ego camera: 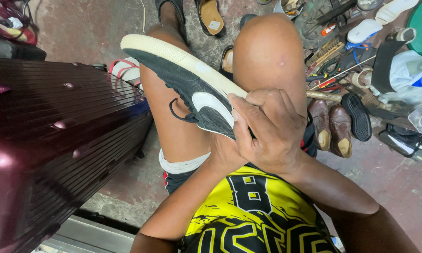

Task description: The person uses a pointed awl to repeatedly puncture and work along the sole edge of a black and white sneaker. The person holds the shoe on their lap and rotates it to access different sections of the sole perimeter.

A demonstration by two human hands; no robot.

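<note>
A black sneaker (182,82) with a white side stripe and a cream rubber sole lies tilted across my bare knees, toe toward the upper left. My right hand (269,129) wraps over its heel end, fingers closed on the upper. Under the right hand, my left hand (222,152) is mostly hidden; it presses against the heel from below, and its grip cannot be made out. A black lace loop hangs from the sneaker's side.
A dark maroon ribbed suitcase (47,140) fills the left. On the concrete floor to the right lie brown leather shoes (330,129), a black sole (358,117), brushes, tools and white insoles (363,30). Sandals (211,16) sit beyond my knees.
</note>
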